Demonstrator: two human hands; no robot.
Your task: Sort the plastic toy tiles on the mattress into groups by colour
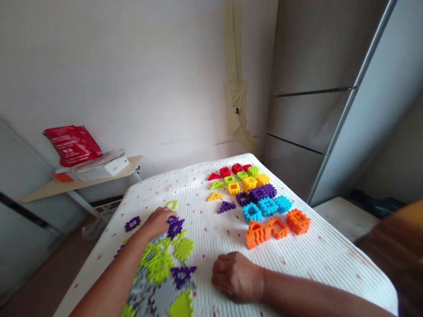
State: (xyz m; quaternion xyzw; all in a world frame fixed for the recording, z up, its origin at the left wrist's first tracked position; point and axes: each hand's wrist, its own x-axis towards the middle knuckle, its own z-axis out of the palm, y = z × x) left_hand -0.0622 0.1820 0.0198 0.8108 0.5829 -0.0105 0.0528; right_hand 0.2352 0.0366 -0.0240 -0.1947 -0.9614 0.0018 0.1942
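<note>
My left hand point(159, 221) reaches over the far end of a loose pile of flat interlocking toy tiles, its fingers curled down against a purple tile point(176, 227). The fingertips are partly hidden. The pile mixes lime green tiles point(159, 264), grey tiles point(165, 296) and a purple triangular tile point(183, 276). Apart from it, a purple window tile point(132, 223) lies to the left, and a small lime piece point(172, 205) lies just beyond my hand. My right hand point(236, 276) rests as a closed fist on the white table cover, with nothing showing in it.
Stacks sorted by colour stand at the right: orange tiles point(298, 221), blue tiles point(267, 206), purple tiles point(259, 193), yellow tiles point(249, 183), lime tiles point(253, 171) and red tiles point(237, 168). A side shelf point(134, 165) holds a red bag point(72, 145). A grey cabinet point(307, 114) borders the right.
</note>
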